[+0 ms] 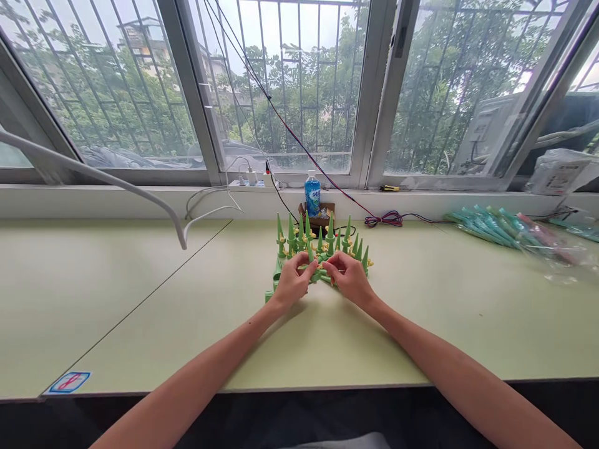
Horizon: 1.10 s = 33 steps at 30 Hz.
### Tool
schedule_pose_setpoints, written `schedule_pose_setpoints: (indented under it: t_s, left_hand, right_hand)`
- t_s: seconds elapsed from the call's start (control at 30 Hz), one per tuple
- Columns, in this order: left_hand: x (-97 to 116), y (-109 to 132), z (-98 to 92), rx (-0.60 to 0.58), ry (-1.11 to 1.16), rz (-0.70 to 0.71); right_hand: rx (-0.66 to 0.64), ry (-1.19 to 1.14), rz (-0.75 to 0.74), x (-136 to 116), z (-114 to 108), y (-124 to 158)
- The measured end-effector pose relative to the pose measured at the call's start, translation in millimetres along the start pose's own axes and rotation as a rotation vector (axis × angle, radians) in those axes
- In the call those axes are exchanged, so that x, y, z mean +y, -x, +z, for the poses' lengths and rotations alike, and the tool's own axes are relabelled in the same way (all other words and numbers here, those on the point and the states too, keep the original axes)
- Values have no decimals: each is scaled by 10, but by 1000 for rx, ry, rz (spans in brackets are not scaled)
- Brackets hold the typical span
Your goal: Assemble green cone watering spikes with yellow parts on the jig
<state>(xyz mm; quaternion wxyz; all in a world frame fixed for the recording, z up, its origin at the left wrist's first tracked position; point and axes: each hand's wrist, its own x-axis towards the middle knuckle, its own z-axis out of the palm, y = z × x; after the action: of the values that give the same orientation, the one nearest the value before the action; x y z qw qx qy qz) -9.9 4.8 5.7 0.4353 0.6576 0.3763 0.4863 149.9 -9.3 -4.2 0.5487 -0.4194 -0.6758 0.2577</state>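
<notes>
My left hand (294, 279) is closed in a pinch on a green cone-shaped plastic piece (309, 251), which points upward from the fingertips. Just to its right, my right hand (350, 277) pinches at a small yellow piece (320, 266) between the two hands; the fingers hide most of it. Both hands hover low over the table's middle, fingertips nearly meeting. Behind them stand several similar green cones (330, 234) with small yellow parts around them. More green pieces (276, 274) lie beside my left hand, partly covered by it.
A blue-labelled bottle (312, 194) and a small brown box (325, 215) are at the table's back. Coiled cable (384, 218) lies right of them. Bagged teal pieces (491, 227) lie at far right. A white cable (140, 187) arches over the left side.
</notes>
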Motion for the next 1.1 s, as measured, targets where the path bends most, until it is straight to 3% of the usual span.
schedule_pose_setpoints:
  t_s: [0.7, 1.1]
  left_hand:
    - [-51, 3, -13, 14, -71, 94]
    - [-7, -10, -25, 106, -93, 75]
  right_hand:
    - [-31, 128, 41, -17, 6, 10]
    - [-118, 75, -40, -77, 0, 25]
